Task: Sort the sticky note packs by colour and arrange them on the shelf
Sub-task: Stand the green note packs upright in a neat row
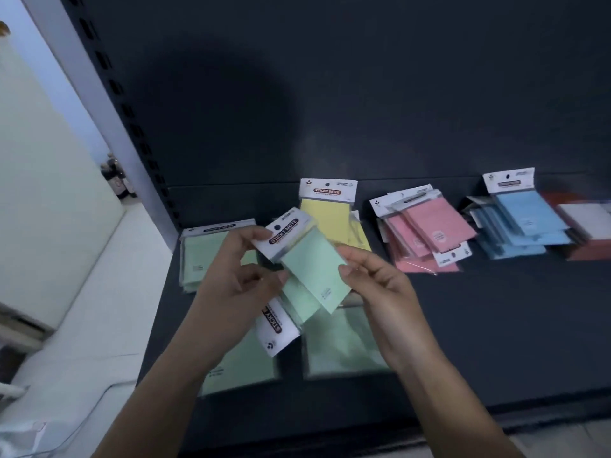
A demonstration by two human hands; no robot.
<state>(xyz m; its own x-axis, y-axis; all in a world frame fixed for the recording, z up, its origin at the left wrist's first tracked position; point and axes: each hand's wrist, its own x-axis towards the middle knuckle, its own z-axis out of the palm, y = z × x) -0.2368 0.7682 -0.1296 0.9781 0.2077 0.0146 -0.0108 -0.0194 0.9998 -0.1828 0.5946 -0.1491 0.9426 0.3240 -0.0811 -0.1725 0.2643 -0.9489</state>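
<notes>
view: head camera, looking down on a dark shelf (496,325)
top green pack (314,272): held tilted in the air between both hands, above the front left part of the shelf, with its white "STICKY NOTE" header up and to the left
second green pack (279,328): lies under the first in the same grasp, turned the other way, with its header pointing down toward the camera
loose green packs (340,345): flat on the shelf directly beneath the hands, partly hidden by the forearms
green stack (205,256): at the back left, just behind the left wrist
yellow pack (327,213): behind the held packs, its lower part covered by them
pink pile (426,233): untidy, to the right, apart from the hands
blue pile (522,223): further right
white and red packs (585,223): at the far right, cut off by the frame edge
slotted upright (125,110): left of the shelf
left hand (231,276): fingers and thumb curled round the held packs at the top one's header end
right hand (373,279): thumb and forefinger tips pinch the top green pack's right edge; the other fingers are loosely curled
</notes>
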